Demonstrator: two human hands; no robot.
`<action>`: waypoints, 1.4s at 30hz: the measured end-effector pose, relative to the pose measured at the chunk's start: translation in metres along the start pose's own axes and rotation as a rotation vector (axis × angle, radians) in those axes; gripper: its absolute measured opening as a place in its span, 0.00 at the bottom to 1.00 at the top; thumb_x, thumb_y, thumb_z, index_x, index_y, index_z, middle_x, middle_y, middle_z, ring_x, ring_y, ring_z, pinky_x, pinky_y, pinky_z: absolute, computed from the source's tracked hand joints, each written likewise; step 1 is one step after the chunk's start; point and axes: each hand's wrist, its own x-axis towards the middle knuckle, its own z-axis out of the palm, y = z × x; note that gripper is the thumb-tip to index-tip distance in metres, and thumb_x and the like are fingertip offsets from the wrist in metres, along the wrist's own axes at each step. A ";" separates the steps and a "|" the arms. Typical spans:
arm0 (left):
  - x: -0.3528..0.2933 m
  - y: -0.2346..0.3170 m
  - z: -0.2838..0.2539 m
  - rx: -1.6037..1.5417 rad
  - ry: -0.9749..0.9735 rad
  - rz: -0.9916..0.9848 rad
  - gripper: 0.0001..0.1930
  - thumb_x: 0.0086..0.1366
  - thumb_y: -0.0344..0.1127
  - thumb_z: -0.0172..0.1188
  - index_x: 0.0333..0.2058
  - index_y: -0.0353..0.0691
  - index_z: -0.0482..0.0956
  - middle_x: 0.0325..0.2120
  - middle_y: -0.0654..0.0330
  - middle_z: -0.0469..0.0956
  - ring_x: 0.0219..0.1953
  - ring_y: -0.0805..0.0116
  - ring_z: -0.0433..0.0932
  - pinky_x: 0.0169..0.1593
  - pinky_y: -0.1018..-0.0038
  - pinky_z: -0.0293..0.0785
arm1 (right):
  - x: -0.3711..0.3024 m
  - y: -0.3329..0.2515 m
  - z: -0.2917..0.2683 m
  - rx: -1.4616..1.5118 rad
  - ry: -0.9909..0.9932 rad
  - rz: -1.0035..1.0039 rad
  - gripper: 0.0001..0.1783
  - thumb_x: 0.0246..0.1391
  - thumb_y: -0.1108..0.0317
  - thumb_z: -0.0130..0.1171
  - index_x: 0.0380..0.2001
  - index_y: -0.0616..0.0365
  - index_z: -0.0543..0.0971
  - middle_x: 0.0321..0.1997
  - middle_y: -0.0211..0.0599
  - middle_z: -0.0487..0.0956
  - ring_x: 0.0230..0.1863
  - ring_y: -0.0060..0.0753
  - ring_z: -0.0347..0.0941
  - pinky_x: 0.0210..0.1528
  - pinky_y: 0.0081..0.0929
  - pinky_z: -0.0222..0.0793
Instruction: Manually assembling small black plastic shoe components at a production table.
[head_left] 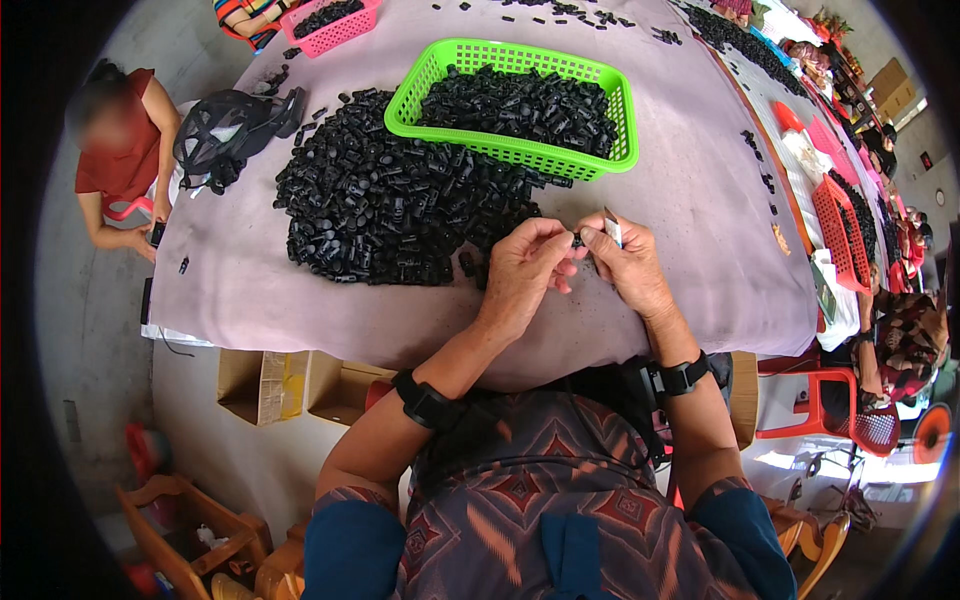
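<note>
My left hand (519,272) pinches a small black plastic part (577,240) between thumb and forefinger, above the near part of the table. Close beside it, my right hand (632,268) is closed around a small knife (612,229), whose pale flat blade sticks up past the forefinger. The right thumb meets the black part, so both hands touch around it. Left of my hands spreads a large heap of black plastic parts (370,215), short and tube-like. Behind the heap stands a bright green basket (622,150) holding many more of these parts.
A black mesh bag (225,130) lies at the table's left edge, near a seated person in red (125,150). A pink basket (330,32) stands at the far left. Other people and a red basket (840,230) are along another table at right. Cardboard boxes (285,385) sit beneath my table.
</note>
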 end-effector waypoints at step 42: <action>0.002 0.002 -0.006 -0.216 -0.152 -0.208 0.11 0.62 0.40 0.54 0.32 0.38 0.75 0.24 0.65 0.73 0.24 0.77 0.70 0.26 0.80 0.67 | -0.004 -0.002 0.006 0.244 -0.071 0.025 0.09 0.53 0.67 0.57 0.36 0.59 0.76 0.21 0.22 0.72 0.15 0.08 0.54 0.14 0.10 0.47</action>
